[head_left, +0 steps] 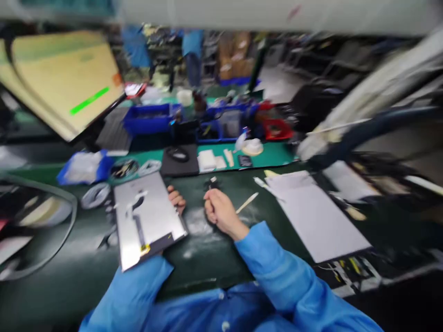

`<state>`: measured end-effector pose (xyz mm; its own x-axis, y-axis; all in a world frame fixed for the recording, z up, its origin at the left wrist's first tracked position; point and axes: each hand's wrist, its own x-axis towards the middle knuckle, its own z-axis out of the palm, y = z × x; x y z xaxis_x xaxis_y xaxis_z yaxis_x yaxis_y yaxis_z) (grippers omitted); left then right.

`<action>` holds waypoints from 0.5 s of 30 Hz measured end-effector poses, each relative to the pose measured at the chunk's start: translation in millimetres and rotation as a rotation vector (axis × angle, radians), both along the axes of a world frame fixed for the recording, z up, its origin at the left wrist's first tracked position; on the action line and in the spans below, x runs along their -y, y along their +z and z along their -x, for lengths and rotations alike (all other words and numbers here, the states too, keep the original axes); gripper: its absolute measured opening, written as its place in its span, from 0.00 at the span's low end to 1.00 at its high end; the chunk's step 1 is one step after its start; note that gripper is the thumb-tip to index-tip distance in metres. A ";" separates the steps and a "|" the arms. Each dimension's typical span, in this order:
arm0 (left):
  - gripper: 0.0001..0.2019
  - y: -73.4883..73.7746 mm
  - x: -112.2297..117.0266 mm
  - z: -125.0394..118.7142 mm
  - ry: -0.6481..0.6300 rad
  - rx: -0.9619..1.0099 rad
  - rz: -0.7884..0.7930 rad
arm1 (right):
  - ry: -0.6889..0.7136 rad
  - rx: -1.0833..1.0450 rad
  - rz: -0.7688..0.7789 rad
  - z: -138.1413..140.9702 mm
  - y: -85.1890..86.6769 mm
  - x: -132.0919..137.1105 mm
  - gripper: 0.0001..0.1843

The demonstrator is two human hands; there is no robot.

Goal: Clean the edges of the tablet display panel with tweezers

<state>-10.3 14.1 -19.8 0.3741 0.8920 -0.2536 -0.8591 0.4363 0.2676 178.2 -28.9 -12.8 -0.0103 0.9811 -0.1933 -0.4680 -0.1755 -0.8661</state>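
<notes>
My left hand is wrapped round a flat display panel from underneath, its fingertips showing past the right edge. The panel's silvery back faces up, slightly tilted, with a ribbon cable and yellow tape on it. To the right, over the dark green mat, my right hand is closed with finger and thumb pinched. A small dark piece with a light tip shows just beyond those fingers; whether they hold it is too blurred to tell. A thin pale stick lies beside the right hand.
A clipboard with white paper lies on the right. Behind are a black mouse, blue bins and a red bin. A tilted monitor stands at left, above a bagged blue tray. People in blue work in the background.
</notes>
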 end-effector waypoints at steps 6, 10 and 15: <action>0.18 12.7 -1.1 -2.1 0.085 -0.016 -0.029 | 0.305 0.167 0.035 10.4 2.6 14.8 0.23; 0.23 13.8 -0.8 -2.8 0.018 -0.040 -0.074 | 0.318 0.258 0.011 16.4 5.3 23.3 0.19; 0.27 10.5 3.1 -9.7 -0.035 -0.099 -0.076 | 0.333 0.292 0.046 18.2 5.9 24.6 0.17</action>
